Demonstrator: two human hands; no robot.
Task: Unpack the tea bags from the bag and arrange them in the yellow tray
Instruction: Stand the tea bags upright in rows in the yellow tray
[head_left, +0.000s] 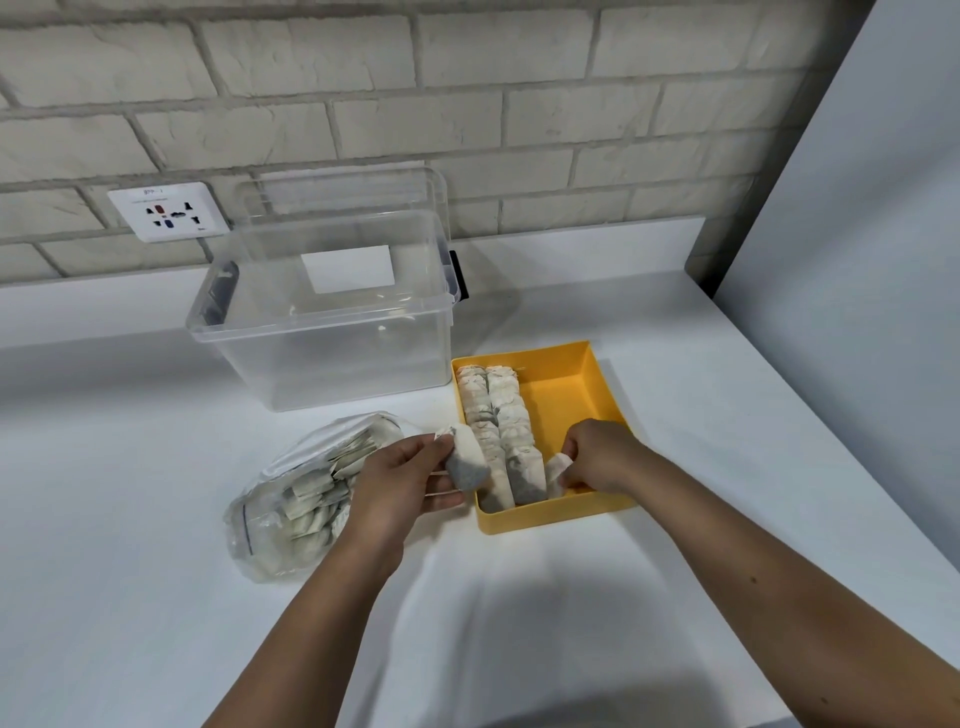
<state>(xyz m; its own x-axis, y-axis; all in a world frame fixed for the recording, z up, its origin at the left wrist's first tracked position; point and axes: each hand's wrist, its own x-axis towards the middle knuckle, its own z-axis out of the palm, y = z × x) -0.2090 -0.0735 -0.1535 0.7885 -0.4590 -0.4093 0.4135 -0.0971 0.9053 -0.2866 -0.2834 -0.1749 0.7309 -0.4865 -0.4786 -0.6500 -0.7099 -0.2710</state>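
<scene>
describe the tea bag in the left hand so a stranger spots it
Find the yellow tray on the white counter. Just off its near left wall, the left hand pinches one tea bag. It alone is outside the tray and the clear bag, dark at the bottom.

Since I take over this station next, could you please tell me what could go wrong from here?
The tea bag pinched by the left hand hangs at the yellow tray's rim and might drop outside. The right hand, pressing another bag in, may topple the standing rows beside it.
</scene>
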